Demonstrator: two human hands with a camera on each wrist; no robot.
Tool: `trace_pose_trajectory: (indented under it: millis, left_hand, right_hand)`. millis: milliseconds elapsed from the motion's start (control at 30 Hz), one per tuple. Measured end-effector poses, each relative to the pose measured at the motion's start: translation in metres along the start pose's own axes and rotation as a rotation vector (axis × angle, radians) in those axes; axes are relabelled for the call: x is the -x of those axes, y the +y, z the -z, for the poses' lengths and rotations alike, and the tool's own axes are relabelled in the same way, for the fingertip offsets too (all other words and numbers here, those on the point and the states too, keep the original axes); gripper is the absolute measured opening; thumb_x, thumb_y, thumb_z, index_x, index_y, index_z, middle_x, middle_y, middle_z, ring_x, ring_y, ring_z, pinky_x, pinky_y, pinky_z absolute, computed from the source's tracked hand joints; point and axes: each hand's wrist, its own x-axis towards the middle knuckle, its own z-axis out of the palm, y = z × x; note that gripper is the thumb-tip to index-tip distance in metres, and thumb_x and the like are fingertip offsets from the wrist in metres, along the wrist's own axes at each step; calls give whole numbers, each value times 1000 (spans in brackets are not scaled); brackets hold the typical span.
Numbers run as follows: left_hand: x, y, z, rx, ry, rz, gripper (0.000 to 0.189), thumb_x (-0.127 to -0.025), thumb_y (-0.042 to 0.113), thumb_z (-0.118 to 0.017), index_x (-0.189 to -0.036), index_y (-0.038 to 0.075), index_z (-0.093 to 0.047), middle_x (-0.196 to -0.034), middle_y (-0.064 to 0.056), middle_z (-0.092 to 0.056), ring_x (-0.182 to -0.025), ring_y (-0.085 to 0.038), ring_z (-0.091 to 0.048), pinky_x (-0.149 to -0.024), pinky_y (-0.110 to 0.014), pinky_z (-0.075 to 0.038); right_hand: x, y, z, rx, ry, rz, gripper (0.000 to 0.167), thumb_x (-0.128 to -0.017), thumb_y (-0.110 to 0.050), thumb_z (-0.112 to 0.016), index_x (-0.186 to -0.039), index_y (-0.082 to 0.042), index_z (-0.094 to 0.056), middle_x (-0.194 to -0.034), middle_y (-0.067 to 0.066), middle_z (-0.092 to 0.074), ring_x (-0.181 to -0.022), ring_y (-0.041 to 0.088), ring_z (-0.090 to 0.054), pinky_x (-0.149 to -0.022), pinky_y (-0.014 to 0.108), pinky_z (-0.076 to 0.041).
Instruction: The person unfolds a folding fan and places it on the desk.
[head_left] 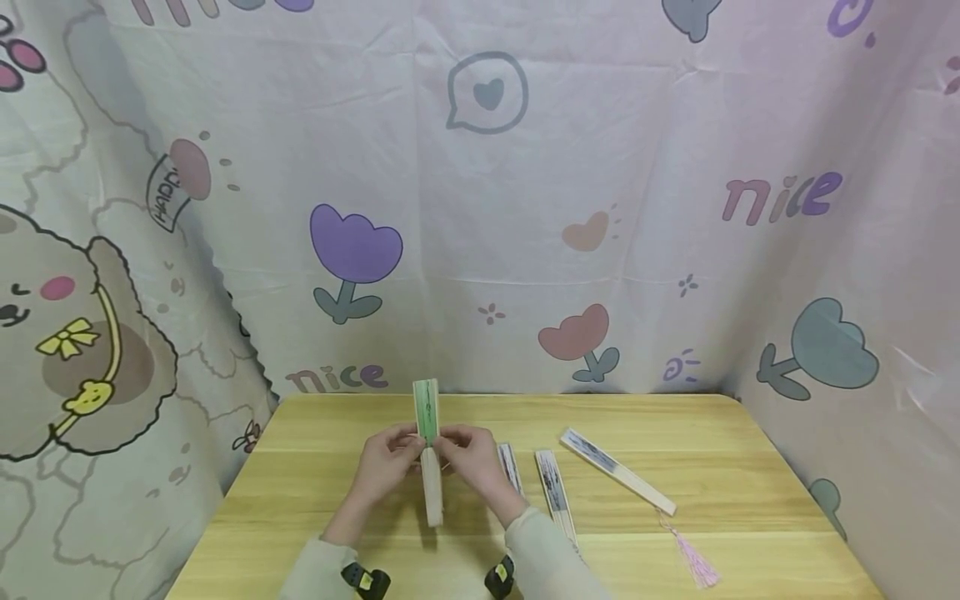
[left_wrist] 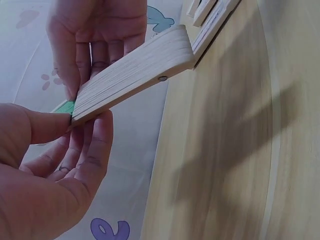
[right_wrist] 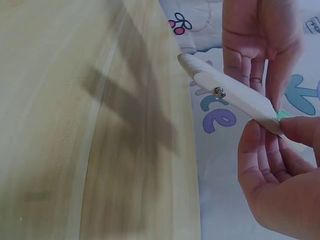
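A folded folding fan (head_left: 432,492) with pale wooden ribs and a green paper end is held up over the table between both hands. My left hand (head_left: 385,468) pinches it from the left with thumb and fingers, near where the green paper meets the wood. From the right, my right hand (head_left: 476,462) pinches it at the same height. The bare rib end, with its small metal rivet (right_wrist: 219,92), points toward me. In the left wrist view the fan's wooden side (left_wrist: 135,70) shows closely stacked ribs.
Right of the hands, two folded fans with dark painted paper lie on the wooden table (head_left: 300,500): one fan (head_left: 555,487) and another (head_left: 510,467) partly behind the right arm. Farther right lies a third fan (head_left: 618,471) with a pink tassel (head_left: 696,560). A printed cloth (head_left: 480,208) hangs behind.
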Motion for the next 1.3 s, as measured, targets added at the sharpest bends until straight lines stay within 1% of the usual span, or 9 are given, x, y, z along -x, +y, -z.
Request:
trace_pose_trajectory:
  millis: [167, 333, 500, 633, 833, 900, 1100, 1233, 1300]
  left_hand:
    - [0, 1, -2, 16, 5, 3, 33, -102, 0, -64, -132, -12, -62, -111, -26, -73, -90, -25, -76, -75, -37, -70]
    - [0, 0, -3, 28, 4, 4, 33, -102, -1, -63, -133, -12, -61, -113, -26, -72, -94, -27, -76, -78, -37, -70]
    - [0, 1, -3, 24, 15, 2, 35, -103, -1, -62, -135, -15, -58, -115, -28, -71, -94, -25, -75, -81, -37, -70]
    - [0, 2, -2, 30, 25, 1, 36, -103, 0, -61, -136, -15, -57, -116, -28, -71, -94, -23, -75, -81, -37, -70]
    - [1, 1, 0, 44, 63, 13, 38, -103, 0, -61, -138, -14, -56, -116, -29, -71, -88, -14, -74, -81, -36, -70]
    - [1, 1, 0, 51, 77, 13, 37, -104, 0, -61, -138, -13, -57, -116, -29, -71, -86, -12, -73, -82, -35, -70]
    - [2, -1, 2, 107, 114, 15, 38, -105, 1, -60, -140, -11, -56, -120, -28, -71, -84, -8, -73, -86, -35, -69]
    - [5, -1, 3, 162, 140, 22, 40, -106, 5, -61, -143, -10, -54, -124, -26, -71, -85, -5, -72, -87, -30, -68]
    - [7, -2, 4, 189, 147, 20, 41, -106, 6, -61, -144, -9, -53, -123, -24, -72, -88, -5, -73, -87, -28, -68]
  right_hand:
    - [-1, 1, 3, -5, 5, -33, 30, -99, -10, -70, -122, 9, -71, -101, 21, -77, -75, 24, -74, -67, 42, -69]
    - [-3, -1, 6, 1, 25, -74, 29, -98, -12, -71, -119, 8, -73, -97, 15, -77, -71, 15, -70, -66, 34, -68]
    - [-4, -4, 10, -16, 36, -96, 27, -97, -11, -70, -117, 8, -73, -92, 13, -76, -67, 12, -68, -69, 36, -69]
    - [-5, -4, 11, -25, 43, -95, 27, -96, -11, -70, -115, 8, -73, -89, 13, -75, -65, 12, -68, -67, 34, -69]
    - [-6, -4, 12, -36, 77, -103, 28, -96, -12, -71, -116, 8, -72, -92, 12, -75, -66, 12, -68, -70, 38, -70]
    - [-6, -5, 13, -58, 92, -114, 28, -96, -11, -71, -116, 9, -71, -92, 11, -74, -67, 12, -68, -71, 39, -70]
    - [-7, -6, 15, -149, 146, -117, 25, -95, -5, -71, -113, 13, -69, -88, 10, -72, -66, 12, -66, -71, 37, -70]
    - [-8, -7, 15, -179, 178, -105, 26, -95, -3, -70, -115, 15, -67, -90, 13, -73, -67, 12, -66, -71, 37, -70]
    - [-9, -7, 15, -189, 189, -102, 27, -96, -3, -70, -116, 15, -66, -91, 14, -73, -68, 12, -67, -70, 36, -70]
